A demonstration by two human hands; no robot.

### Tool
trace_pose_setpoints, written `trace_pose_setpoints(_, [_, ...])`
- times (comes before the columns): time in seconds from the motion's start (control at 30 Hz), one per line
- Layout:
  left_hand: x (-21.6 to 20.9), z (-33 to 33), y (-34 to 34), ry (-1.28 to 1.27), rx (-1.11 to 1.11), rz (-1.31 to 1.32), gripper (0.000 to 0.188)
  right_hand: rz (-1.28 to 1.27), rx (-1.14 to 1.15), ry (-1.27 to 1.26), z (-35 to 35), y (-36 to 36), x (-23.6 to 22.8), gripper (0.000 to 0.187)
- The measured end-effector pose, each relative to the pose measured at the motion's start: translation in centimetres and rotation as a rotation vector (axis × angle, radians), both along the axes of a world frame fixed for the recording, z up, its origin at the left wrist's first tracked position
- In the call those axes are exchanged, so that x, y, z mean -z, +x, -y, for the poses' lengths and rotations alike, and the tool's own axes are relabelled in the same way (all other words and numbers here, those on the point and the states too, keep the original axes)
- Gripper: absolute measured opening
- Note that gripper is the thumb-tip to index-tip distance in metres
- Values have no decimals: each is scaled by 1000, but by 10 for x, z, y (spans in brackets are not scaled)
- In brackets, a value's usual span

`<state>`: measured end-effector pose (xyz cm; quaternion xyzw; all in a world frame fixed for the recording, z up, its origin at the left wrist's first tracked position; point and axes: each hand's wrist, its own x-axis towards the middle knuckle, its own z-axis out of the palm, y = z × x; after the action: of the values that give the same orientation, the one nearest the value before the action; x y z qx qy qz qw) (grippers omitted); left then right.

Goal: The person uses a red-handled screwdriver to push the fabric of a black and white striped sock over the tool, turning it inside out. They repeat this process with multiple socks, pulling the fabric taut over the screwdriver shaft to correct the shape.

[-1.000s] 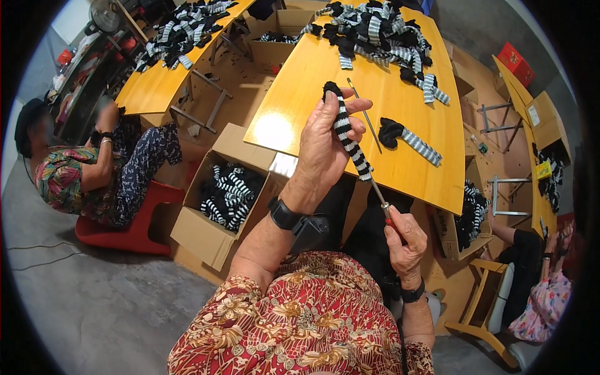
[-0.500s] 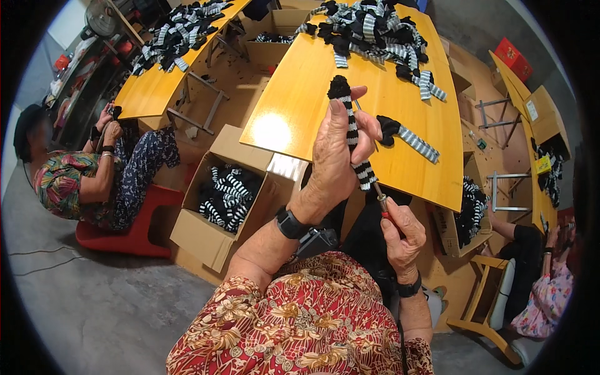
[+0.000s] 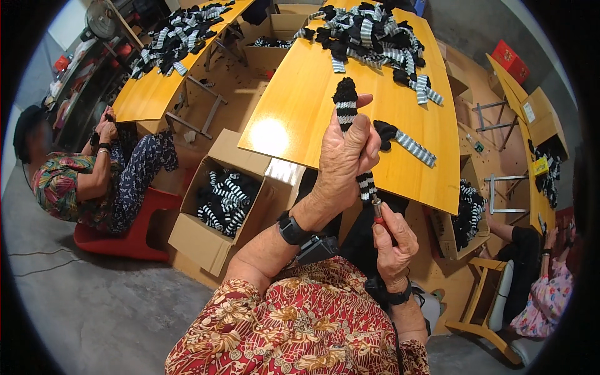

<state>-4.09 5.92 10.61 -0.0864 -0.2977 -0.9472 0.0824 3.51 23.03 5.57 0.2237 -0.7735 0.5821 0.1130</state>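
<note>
And here's the left hand (image 3: pixel 340 156), closed around a striped knit tube (image 3: pixel 346 112), thumb laid across the front, fingers wrapped behind, one fingertip poking out to the right. The tube's fuzzy black tip stands up above that grip, and a short striped end shows below it. Just under there, the right hand (image 3: pixel 395 242), thumb and fingers pinched on the red handle of a tool (image 3: pixel 377 214), its bit of bare metal pointing up at the tube's lower end; whether the shaft carries on inside is too small and too covered to tell.

Now, the handling: this knit should be feather-light and soft, stretchy rather than slippery, floppy with nothing to stiffen it. Squeezing won't crack it, I'd judge, though a sharp tug could snag a loop (knitwear never forgives a rough edge). Best hold: round the middle, thumb flat over the stripes, as the left fingers have it; for the tool, the handle, clear of the metal.

Beyond the left fingertips stretches the yellow table (image 3: pixel 287 106), a black-and-grey knit piece (image 3: pixel 409 145) lying just to their right, and a heaped pile (image 3: pixel 369 37) farther ahead.
</note>
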Motion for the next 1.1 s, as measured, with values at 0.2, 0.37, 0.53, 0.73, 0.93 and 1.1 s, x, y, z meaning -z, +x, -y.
trace_pose_setpoints(0.2, [17, -26, 12, -14, 107, 93, 47, 203, 28, -144, 11, -2, -2, 34])
trace_pose_setpoints(0.37, [21, -12, 4, 3, 70, 80, 49, 173, 0, -59, 1, -11, -5, 34])
trace_pose_setpoints(0.53, [9, 6, -5, 13, -87, 78, 46, 173, -24, 0, 0, -8, -6, 35])
trace_pose_setpoints(0.73, [24, 0, 0, -31, 8, 100, 41, 75, -45, 95, 1, -13, -8, 36])
trace_pose_setpoints(0.93, [33, -7, 3, -93, 67, 82, 41, 0, 44, 106, 6, -10, 4, 36])
trace_pose_setpoints(1.1, [34, 0, -5, -143, -261, 218, 35, -297, 149, 315, 4, -11, 10, 41])
